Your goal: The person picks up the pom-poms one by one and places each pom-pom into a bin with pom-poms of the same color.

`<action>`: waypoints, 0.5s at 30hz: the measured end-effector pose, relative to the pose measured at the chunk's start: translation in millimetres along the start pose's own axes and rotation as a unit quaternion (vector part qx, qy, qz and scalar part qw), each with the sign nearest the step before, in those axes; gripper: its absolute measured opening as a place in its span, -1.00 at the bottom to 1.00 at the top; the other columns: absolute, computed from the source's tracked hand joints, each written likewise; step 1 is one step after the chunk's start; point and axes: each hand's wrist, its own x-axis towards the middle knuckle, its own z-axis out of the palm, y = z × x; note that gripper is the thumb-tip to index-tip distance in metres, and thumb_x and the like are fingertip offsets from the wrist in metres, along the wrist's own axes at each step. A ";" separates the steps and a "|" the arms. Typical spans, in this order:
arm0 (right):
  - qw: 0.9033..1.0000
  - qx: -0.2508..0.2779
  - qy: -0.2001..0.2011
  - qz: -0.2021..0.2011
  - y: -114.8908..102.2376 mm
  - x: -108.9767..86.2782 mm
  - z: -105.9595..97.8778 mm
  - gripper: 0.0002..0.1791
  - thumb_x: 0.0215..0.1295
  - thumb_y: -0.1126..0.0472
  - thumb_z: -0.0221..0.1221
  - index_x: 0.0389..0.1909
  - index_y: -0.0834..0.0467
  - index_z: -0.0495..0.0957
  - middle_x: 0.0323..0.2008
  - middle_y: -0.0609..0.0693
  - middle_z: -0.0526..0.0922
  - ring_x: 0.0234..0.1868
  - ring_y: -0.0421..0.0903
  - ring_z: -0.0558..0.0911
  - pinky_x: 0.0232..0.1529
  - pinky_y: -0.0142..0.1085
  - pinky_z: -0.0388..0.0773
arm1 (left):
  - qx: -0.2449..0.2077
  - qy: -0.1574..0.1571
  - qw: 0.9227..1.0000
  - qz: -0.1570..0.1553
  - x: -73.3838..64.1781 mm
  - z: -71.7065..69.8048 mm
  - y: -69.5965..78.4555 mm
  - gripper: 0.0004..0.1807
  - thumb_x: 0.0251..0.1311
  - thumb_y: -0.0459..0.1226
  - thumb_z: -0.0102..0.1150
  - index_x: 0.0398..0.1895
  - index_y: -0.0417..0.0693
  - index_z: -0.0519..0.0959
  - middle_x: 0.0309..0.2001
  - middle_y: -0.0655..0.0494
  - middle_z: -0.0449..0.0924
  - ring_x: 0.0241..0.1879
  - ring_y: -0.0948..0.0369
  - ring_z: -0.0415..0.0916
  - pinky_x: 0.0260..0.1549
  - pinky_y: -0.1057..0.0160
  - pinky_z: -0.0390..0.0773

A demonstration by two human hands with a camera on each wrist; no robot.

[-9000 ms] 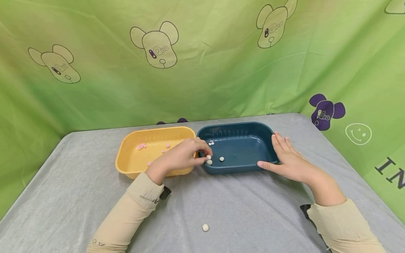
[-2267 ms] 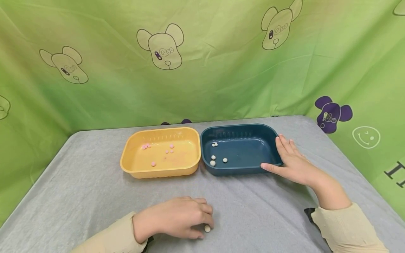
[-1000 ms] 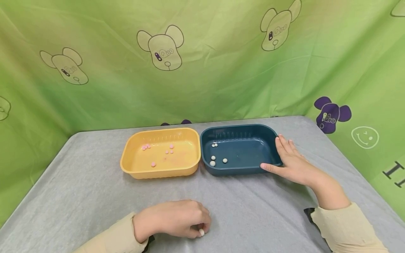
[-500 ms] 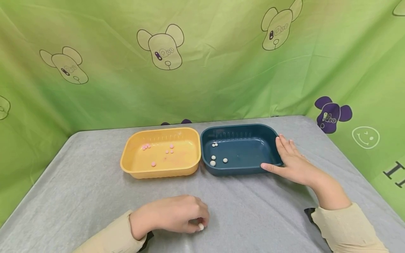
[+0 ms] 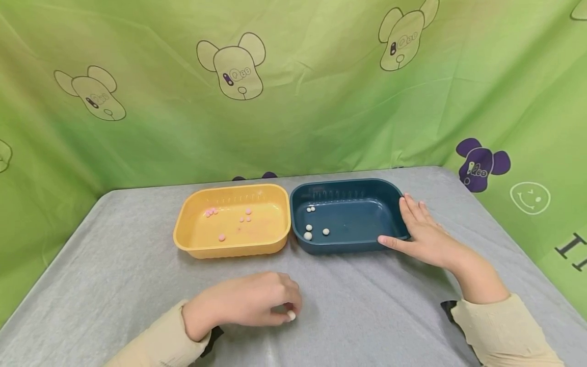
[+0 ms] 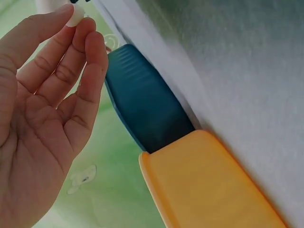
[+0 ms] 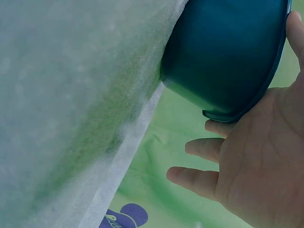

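Between thumb and fingertips my left hand (image 5: 247, 300) pinches a small white ball (image 5: 291, 315), a little in front of the two basins. The left wrist view shows the same white ball (image 6: 76, 16) at the thumb tip. My right hand (image 5: 426, 242) lies with straight, spread fingers against the right end of the dark blue plastic basin (image 5: 355, 220), its thumb on the front rim. Several white balls (image 5: 326, 232) of differing sizes sit in the left part of that basin. The right wrist view shows the basin's outer wall (image 7: 213, 61) beside my palm.
A yellow basin (image 5: 263, 227) stands directly left of the blue one, their ends touching. Inside it lie several small pink balls (image 5: 222, 237). A grey cloth (image 5: 119, 265) covers the table, and a green printed curtain (image 5: 312, 117) hangs behind and at both sides.
My left hand was at the blue basin's left end, then came down to the white ball on the cloth and pinched it. Lately it has moved slightly toward the basins. My right hand stays put.
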 end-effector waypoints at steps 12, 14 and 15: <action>1.000 -0.001 -0.001 0.000 -0.8 0.0 -0.7 0.27 0.30 -0.40 0.09 0.55 0.25 -0.49 0.55 0.18 -0.61 0.52 0.38 -0.53 0.30 0.56 -0.24 | 0.005 0.012 1.000 -0.010 -0.3 -3.3 -4.5 -0.94 0.33 -0.29 0.21 -0.27 0.02 0.67 -0.29 0.30 0.61 -0.23 0.43 0.48 -0.10 0.57 0.49; 1.000 -0.001 -0.001 0.001 -0.6 0.0 -0.6 0.27 0.30 -0.40 0.09 0.55 0.25 -0.49 0.56 0.18 -0.61 0.52 0.38 -0.53 0.29 0.57 -0.24 | 0.003 0.015 1.000 -0.017 0.0 -3.7 -5.9 -0.94 0.33 -0.29 0.21 -0.26 0.01 0.67 -0.28 0.30 0.62 -0.21 0.43 0.49 -0.08 0.56 0.49; 1.000 -0.002 -0.001 0.001 -0.6 0.2 -0.6 0.27 0.30 -0.40 0.08 0.55 0.25 -0.49 0.56 0.18 -0.61 0.52 0.38 -0.53 0.29 0.57 -0.24 | 0.003 0.017 1.000 -0.019 0.1 -4.0 -6.7 -0.93 0.33 -0.29 0.21 -0.25 0.01 0.68 -0.28 0.30 0.62 -0.21 0.43 0.49 -0.08 0.56 0.49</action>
